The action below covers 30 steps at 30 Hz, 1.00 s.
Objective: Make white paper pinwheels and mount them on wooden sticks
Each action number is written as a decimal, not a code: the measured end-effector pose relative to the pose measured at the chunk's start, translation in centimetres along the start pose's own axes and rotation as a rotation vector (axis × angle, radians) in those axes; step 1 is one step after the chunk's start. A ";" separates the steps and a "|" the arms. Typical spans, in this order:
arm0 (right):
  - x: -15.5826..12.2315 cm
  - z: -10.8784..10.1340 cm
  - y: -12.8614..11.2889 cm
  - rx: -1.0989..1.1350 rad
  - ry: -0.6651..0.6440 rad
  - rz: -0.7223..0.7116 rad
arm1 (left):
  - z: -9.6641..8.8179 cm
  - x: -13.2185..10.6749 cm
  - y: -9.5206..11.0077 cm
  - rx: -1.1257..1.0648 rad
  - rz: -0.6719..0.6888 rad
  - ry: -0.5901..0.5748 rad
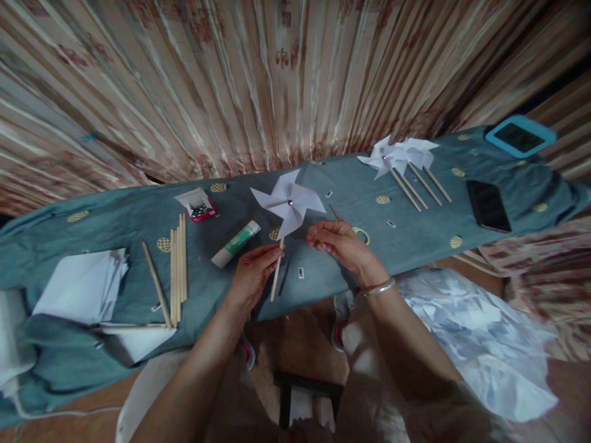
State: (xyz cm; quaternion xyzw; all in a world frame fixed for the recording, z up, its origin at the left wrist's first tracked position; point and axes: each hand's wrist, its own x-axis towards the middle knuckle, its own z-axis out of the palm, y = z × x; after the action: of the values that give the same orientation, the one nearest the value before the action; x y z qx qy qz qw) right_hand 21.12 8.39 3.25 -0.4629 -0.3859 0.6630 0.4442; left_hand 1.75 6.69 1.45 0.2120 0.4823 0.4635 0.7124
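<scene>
My left hand point(252, 274) pinches the thin wooden stick of a white paper pinwheel point(298, 200), just below its blades. A shiny round pin head sits at the pinwheel's centre, and its lower stick slants down over the cloth. To the right of the blades, apart from them, is my right hand point(339, 243), fingers curled and thumb and fingertips drawn together. Whether anything small is between them I cannot make out. Left of the pinwheel lies a green-and-white glue tube point(236, 244). Scissors point(361, 235) lie partly hidden behind my right hand.
On the green cloth point(323, 295) lie a packet of metal pins point(199, 206), wooden sticks point(178, 264), white paper sheets point(83, 283), several finished pinwheels point(401, 157), a black phone point(489, 206) and a blue-framed clock point(521, 135). A plastic bag of paper scraps point(475, 332) sits below, right.
</scene>
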 end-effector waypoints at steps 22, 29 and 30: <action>1.5 -2.1 0.3 -0.023 0.373 -0.283 | 0.5 -0.5 -0.4 0.066 -0.047 -0.026; 1.3 -1.6 0.4 -0.014 0.338 -0.252 | 0.7 -0.5 -0.2 0.052 -0.037 0.003; 1.2 -1.5 0.4 -0.017 0.335 -0.246 | 0.6 -0.5 -0.2 0.048 -0.037 0.007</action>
State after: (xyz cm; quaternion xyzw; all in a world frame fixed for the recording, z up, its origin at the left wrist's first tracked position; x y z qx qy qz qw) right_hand 22.22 9.59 2.19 -0.5198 -0.3657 0.5141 0.5760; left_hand 2.35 6.32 1.84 0.2186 0.4995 0.4393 0.7139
